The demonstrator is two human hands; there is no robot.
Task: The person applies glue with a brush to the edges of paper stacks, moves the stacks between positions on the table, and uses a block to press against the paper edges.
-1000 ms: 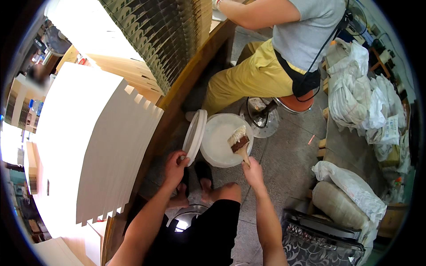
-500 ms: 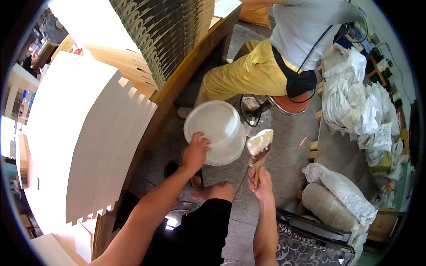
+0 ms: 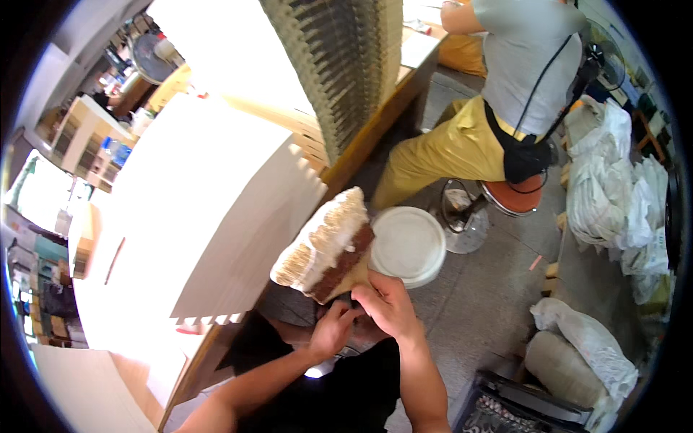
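A wide flat brush (image 3: pixel 354 268) is held up at the centre, its pale bristles thickly coated in white, with a reddish-brown band and a wooden handle. My right hand (image 3: pixel 390 306) is closed round the handle, thumb along it. Just below the brush, my left hand (image 3: pixel 333 329) has its fingers loosely bent and a little apart, with nothing visible in them. Behind my right hand, a white round bucket (image 3: pixel 408 245) stands on the floor, a flat lid-like disc across its top.
Large stacked white boards (image 3: pixel 238 238) with notched edges cover the bench at left. A person in yellow trousers (image 3: pixel 451 148) sits on a round stool (image 3: pixel 514 195) ahead. White sacks (image 3: pixel 603 169) line the right side, and a black patterned chair (image 3: pixel 520 408) stands at lower right.
My left hand has left the white disc at the bucket and come down towards my lap. The brush has moved left and up, closer to me. My view has turned leftward.
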